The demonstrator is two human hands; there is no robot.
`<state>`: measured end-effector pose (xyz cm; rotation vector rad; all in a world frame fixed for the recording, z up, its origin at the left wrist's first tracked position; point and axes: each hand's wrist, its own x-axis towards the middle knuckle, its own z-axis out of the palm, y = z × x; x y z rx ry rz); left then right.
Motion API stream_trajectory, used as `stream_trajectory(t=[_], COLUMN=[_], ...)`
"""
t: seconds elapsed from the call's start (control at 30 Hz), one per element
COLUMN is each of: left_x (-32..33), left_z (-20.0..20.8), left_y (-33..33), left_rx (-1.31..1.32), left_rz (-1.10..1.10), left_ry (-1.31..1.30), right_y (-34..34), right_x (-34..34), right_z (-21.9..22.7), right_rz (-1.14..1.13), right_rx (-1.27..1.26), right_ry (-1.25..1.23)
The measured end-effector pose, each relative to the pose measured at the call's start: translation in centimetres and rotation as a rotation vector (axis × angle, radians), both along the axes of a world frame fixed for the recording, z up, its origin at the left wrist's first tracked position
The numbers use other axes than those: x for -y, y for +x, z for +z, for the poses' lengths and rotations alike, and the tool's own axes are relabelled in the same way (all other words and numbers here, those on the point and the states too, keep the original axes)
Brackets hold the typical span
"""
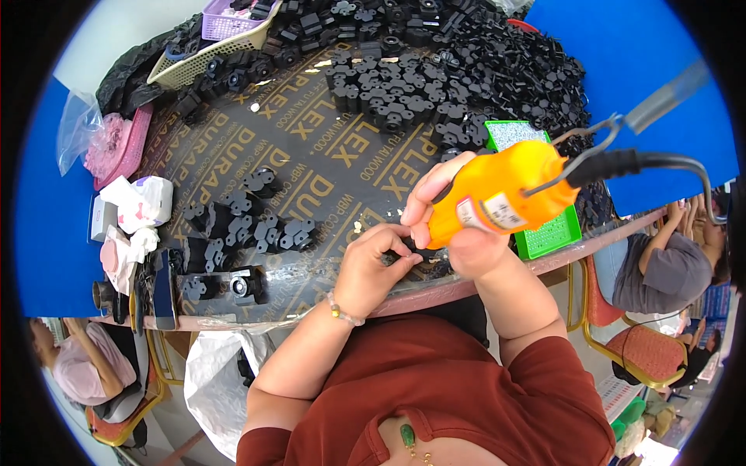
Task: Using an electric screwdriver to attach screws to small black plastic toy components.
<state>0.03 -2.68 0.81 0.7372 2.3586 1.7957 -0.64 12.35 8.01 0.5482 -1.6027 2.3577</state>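
An orange electric screwdriver (509, 194) hangs tilted from a wire hook, its black cable running off to the right. My right hand (477, 253) is wrapped around it, and its tip points down at the table's near edge. Close under that tip, the fingers of my left hand (373, 262) pinch a small black plastic part (423, 255), mostly hidden by both hands. Just right of the screwdriver lies a green tray (573, 225) with a pale perforated plate. A group of black plastic parts (268, 233) stands to the left of my left hand.
Black parts (388, 93) are heaped across the far side. Far left are a cream basket (167, 74), a pink basket (140, 144) and a tissue pack (151, 200). A white bag (221, 380) hangs below the edge. Other people sit at both sides.
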Motion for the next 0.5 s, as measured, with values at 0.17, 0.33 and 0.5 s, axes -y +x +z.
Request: stream_trajectory(t=[0.17,0.33,0.5], left_x=[-0.2,-0.1,-0.2], left_z=[-0.8,-0.7,-0.6], left_y=[0.4,0.8,1.0], left_rx=[-0.019,0.036,-0.023], left_rz=[0.022,0.013,0.003], left_ry=[0.039,0.056,0.071], right_y=[-0.1,0.5,0.8], right_x=[-0.5,0.7,0.5], right_z=[-1.9,-1.9,-1.4], right_rz=[0.143,0.027,-0.002], right_rx=[-0.088,-0.043,0.006], right_ry=[0.101,0.011,0.064])
